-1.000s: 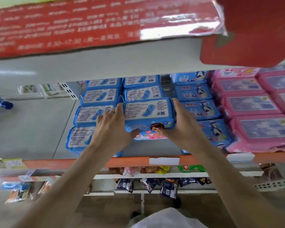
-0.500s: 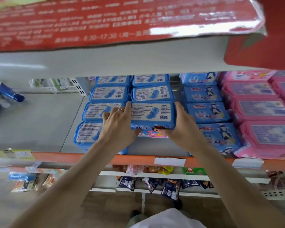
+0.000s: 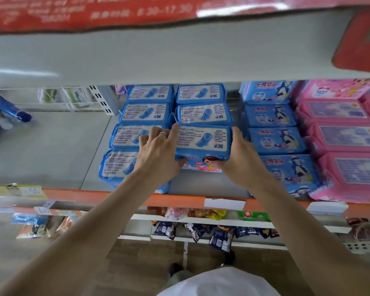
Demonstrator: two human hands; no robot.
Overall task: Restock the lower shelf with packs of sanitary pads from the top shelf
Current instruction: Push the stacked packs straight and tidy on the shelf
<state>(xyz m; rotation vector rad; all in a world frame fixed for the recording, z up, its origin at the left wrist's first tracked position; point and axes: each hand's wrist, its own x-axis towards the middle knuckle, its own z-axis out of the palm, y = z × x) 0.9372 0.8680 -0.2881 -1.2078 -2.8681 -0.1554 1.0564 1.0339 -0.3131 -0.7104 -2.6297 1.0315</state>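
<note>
Blue packs [image 3: 203, 144], pink packs [image 3: 348, 142], orange shelf edge [image 3: 179, 199]

Pretty clearly a small shop aisle: metal shelving with an orange price rail [image 3: 120, 196] carrying paper tags [image 3: 224, 203], rows of identical blue sanitary pad packs [image 3: 146, 113] and pink packs [image 3: 338, 112] faced up for sale, and snack packets [image 3: 219, 239] hanging on the rack below.
</note>
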